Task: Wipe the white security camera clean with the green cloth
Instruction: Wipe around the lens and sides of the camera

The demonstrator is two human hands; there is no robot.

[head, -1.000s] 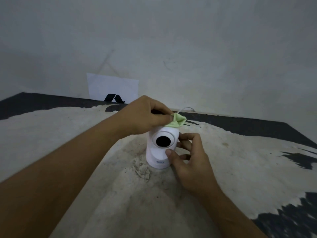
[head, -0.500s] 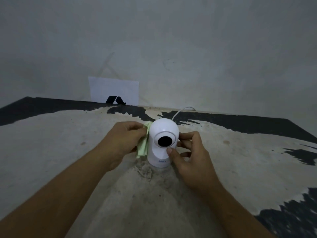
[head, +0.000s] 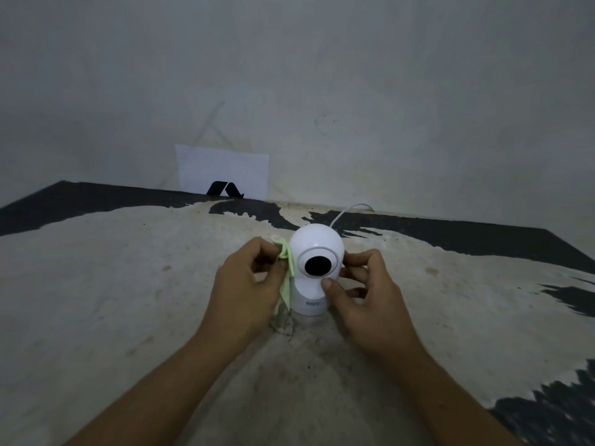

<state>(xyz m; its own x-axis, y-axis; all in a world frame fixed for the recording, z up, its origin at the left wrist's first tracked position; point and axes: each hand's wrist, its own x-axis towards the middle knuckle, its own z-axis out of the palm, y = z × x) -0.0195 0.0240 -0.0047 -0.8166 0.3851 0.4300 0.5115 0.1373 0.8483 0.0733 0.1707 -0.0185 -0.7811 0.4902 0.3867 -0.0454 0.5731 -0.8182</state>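
Observation:
The white security camera (head: 314, 244) stands upright on the worn table, its round head and black lens facing me. My left hand (head: 248, 284) is closed on the green cloth (head: 286, 268) and holds it against the camera's left side. My right hand (head: 363, 291) grips the camera from the right, thumb on the front below the lens and fingers around the side. A white cable (head: 346, 211) runs from the back of the camera toward the wall.
The table surface (head: 128, 284) is pale and scuffed with black patches at the edges. A white sheet of paper (head: 222, 170) with a black mark leans against the grey wall behind. A small chip in the surface (head: 283, 326) lies just in front of the camera.
My left hand brought the cloth down from the top of the camera's head to its left side. My right hand stayed on the camera.

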